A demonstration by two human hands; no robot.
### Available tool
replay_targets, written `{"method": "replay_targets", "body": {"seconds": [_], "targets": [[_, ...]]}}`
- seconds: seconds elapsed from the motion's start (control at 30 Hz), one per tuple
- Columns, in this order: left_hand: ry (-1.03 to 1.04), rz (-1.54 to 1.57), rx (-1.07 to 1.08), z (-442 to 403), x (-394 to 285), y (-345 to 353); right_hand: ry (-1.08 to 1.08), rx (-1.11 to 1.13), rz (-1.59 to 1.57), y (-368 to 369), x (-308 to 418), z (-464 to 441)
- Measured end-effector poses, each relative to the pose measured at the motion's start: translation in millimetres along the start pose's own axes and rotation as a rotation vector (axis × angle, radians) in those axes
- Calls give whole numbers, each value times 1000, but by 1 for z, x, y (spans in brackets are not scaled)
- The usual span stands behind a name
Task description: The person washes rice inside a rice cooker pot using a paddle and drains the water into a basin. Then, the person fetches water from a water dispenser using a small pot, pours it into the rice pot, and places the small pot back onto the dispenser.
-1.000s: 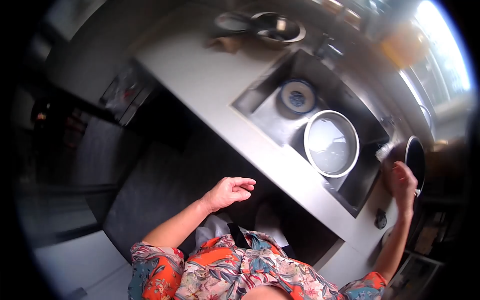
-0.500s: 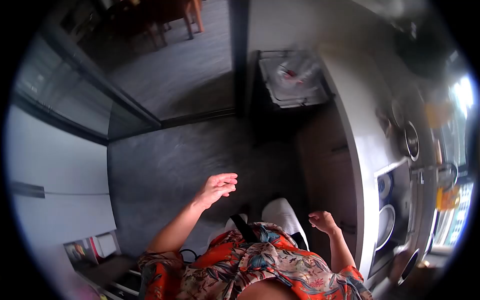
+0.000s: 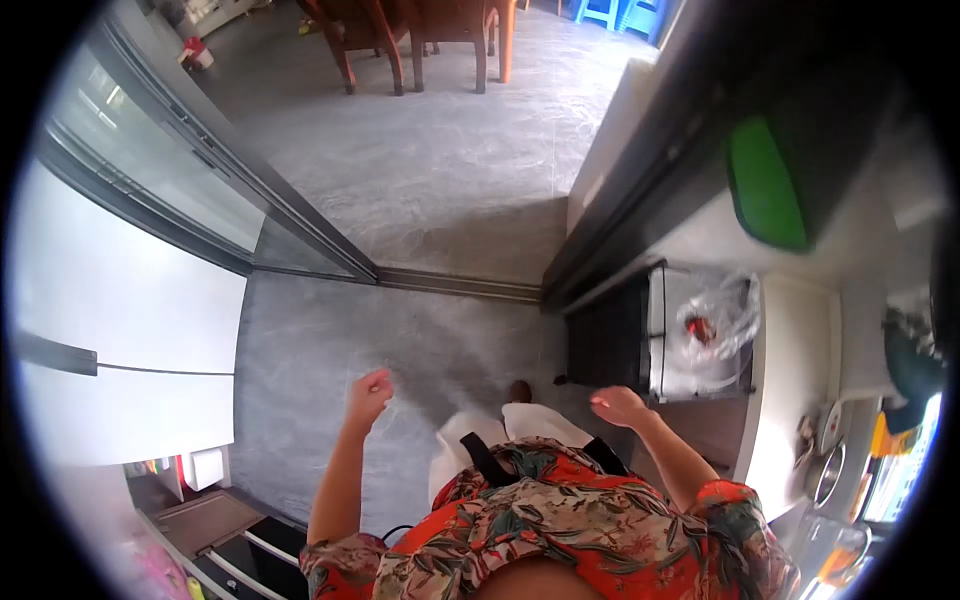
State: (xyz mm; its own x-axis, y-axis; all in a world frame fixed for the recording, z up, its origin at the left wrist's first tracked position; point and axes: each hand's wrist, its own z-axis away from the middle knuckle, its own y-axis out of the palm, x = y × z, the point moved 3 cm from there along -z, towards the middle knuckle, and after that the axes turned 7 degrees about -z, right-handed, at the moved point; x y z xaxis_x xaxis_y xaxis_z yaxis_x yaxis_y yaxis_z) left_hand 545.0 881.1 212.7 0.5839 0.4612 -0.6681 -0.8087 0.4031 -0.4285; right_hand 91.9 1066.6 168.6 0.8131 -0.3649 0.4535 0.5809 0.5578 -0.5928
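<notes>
While the person faces an open doorway, I'd judge the step in hand to be a pause between handlings, since neither of the two hands shows anything in its grasp. From the left, a white cabinet (image 3: 130,290) stands beside a framed glass panel (image 3: 165,165). Next comes the left hand (image 3: 370,395), curled into a loose fist over the grey floor (image 3: 320,340) — touching nothing that I can make out. Beyond the doorway stands a wooden chair (image 3: 440,20). Below it, nearer the middle, a dark shoe (image 3: 519,391) shows just ahead of the pale trousers (image 3: 545,420).

The right hand (image 3: 618,406) hangs out in front, its fingers bent; how tightly they close I cannot tell, but nothing sticks out of it. Just beyond it, apart from the fingers, is a wire-railed rack (image 3: 657,360). On that lies the nearest loose thing, a clear plastic bag (image 3: 738,312) with something red in or under it. As I see it, handling the bag would call for the right hand to uncurl and reach over the rail. Further right a pale bench (image 3: 785,370) runs along, with a metal bowl (image 3: 828,478) toward its lower end — and a green panel (image 3: 768,185), which I can't identify, above the rack.
</notes>
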Motion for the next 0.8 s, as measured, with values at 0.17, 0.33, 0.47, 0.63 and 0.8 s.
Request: {"method": "replay_targets", "body": {"seconds": [0.17, 0.33, 0.47, 0.63, 0.8], "targets": [[-180, -34, 54, 38, 56, -28, -277, 301, -163, -53, 123, -46], [-570, 33, 40, -40, 63, -66, -183, 785, -343, -54, 157, -197], [-467, -28, 119, -194, -44, -100, -263, 569, -540, -156, 185, -275], [-38, -237, 237, -431, -274, -92, -270, 444, -473, -295, 198, -361], [351, -407, 272, -587, -498, -2, -334, 430, -697, -350, 136, -446]]}}
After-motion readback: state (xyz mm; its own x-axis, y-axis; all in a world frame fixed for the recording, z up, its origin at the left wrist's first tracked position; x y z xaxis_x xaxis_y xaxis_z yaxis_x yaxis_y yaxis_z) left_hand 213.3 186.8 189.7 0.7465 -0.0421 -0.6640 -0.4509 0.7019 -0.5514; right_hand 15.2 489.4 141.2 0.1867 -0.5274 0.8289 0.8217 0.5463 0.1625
